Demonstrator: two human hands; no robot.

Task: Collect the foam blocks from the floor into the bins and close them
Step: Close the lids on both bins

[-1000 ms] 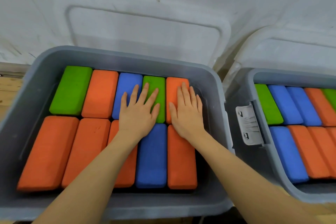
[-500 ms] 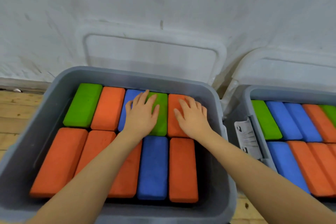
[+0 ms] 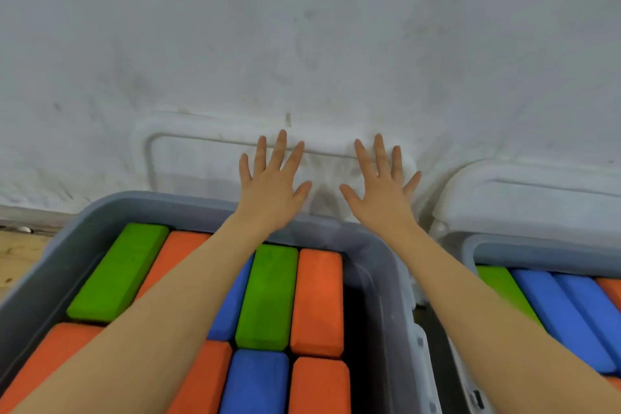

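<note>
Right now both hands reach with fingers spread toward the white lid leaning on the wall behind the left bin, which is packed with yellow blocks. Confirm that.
Not quite. In the head view the left bin holds orange, green and blue blocks, none yellow. The left hand and right hand do reach, fingers spread, toward the white lid.

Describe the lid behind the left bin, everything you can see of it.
The lid is white, plastic-looking, with rounded corners and a raised rectangular ridge. It stands upright against the white wall behind the grey bin, so the bin is open. The left hand and right hand, fingers spread, reach up at its right part; actual contact is unclear.
</note>
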